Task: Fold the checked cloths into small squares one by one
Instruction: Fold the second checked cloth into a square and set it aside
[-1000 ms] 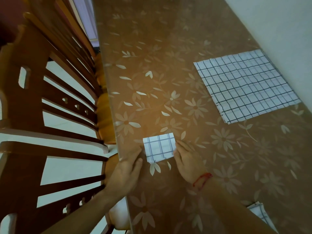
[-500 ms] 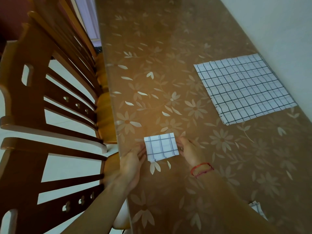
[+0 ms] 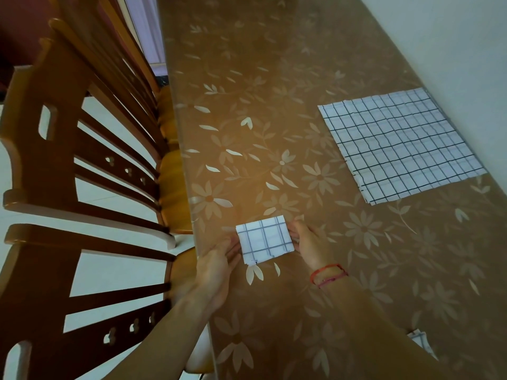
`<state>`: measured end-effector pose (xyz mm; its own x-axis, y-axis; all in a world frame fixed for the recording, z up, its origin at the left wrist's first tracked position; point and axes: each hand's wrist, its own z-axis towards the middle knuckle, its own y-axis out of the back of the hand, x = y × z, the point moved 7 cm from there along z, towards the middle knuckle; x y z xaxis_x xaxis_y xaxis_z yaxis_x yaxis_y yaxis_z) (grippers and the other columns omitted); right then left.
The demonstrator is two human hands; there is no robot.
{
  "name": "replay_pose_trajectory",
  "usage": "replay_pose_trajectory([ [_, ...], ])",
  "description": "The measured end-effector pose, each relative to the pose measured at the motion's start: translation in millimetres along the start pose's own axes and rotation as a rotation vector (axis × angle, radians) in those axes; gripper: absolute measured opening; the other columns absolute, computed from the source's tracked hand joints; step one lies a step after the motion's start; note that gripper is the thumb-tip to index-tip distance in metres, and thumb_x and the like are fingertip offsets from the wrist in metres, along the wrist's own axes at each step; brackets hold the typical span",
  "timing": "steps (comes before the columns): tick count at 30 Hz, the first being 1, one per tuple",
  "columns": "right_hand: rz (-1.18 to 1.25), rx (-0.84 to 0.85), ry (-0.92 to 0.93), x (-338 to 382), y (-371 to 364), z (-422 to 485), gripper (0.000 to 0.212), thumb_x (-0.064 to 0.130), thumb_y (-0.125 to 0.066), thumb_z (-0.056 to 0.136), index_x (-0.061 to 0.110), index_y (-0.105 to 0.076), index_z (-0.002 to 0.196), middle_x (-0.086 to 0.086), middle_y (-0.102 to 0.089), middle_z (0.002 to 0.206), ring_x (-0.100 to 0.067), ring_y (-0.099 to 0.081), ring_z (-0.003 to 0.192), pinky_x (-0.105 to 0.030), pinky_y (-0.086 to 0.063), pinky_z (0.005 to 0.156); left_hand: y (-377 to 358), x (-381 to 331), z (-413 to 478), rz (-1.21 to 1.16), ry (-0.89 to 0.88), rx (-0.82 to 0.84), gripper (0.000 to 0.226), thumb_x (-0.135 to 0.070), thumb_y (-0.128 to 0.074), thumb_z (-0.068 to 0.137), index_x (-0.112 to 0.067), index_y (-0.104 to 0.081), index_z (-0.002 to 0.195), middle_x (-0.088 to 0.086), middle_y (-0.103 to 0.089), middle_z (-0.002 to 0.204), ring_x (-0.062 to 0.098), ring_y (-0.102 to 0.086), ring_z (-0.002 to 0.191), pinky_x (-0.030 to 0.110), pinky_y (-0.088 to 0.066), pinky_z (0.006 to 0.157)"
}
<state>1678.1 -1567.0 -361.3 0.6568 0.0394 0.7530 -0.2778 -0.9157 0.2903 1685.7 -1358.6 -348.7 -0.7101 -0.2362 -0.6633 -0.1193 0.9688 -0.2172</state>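
Checked cloth [image 3: 264, 239], folded down to a small square, sits flat on the near left part of the table [image 3: 274, 91], just beside the table's left edge. Both hands are on it, one per side. Left hand [image 3: 216, 266] has its fingers pretty much straight and lying low, tips touching the square's left edge. Right hand [image 3: 310, 244] is up against the right edge with its fingers bent in toward the cloth; honestly can't tell if it's pinching the edge or just resting against it. There's a red string bracelet [image 3: 327, 274] on that wrist.

Other stuff: a big unfolded checked cloth [image 3: 400, 145] lies spread flat on the far right of the table, well apart from the hands, right up along the pale wall [image 3: 452, 37]. A corner of another checked piece [image 3: 421, 342] pokes out at the near right, mostly hidden behind the right forearm. The tabletop is brown with a pale flower and leaf pattern. Wooden slat-back chairs [image 3: 68, 160] are lined up along the left side, tucked close to the table edge.
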Motion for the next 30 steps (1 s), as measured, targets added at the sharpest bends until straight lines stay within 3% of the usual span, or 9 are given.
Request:
replay_pose_trajectory([
  [6, 0.040, -0.019, -0.005, -4.9, -0.9, -3.3, 0.043, 0.062, -0.045, 0.071, 0.033, -0.076, 0.077, 0.004, -0.075, 0.088, -0.016, -0.069, 0.094, -0.048, -0.051, 0.094, -2.3, -3.0, -0.8, 0.004, -0.002, 0.032, 0.024, -0.016, -0.042, 0.103, -0.024, -0.064, 0.100, -0.009, -0.075, 0.095, 0.009, -0.067, 0.099, 0.024, -0.051, 0.078],
  [13, 0.044, -0.040, 0.027, -4.8, -0.8, -2.2, 0.037, 0.041, -0.046, 0.095, 0.026, -0.074, 0.075, 0.005, -0.075, 0.086, -0.013, -0.069, 0.091, -0.045, -0.053, 0.092, -2.3, -3.5, -1.5, 0.014, -0.005, 0.026, 0.024, -0.015, -0.042, 0.102, -0.024, -0.064, 0.097, -0.010, -0.075, 0.091, 0.009, -0.067, 0.098, 0.024, -0.051, 0.079],
  [30, 0.048, -0.068, 0.045, 3.5, -0.7, -9.4, 0.035, 0.039, -0.047, 0.097, 0.029, -0.073, 0.074, 0.008, -0.075, 0.081, -0.010, -0.069, 0.088, -0.037, -0.054, 0.089, 0.5, -0.6, -2.1, 0.001, 0.029, 0.008, 0.018, -0.017, -0.044, 0.102, -0.023, -0.061, 0.104, -0.005, -0.072, 0.104, 0.010, -0.066, 0.102, 0.024, -0.050, 0.079],
])
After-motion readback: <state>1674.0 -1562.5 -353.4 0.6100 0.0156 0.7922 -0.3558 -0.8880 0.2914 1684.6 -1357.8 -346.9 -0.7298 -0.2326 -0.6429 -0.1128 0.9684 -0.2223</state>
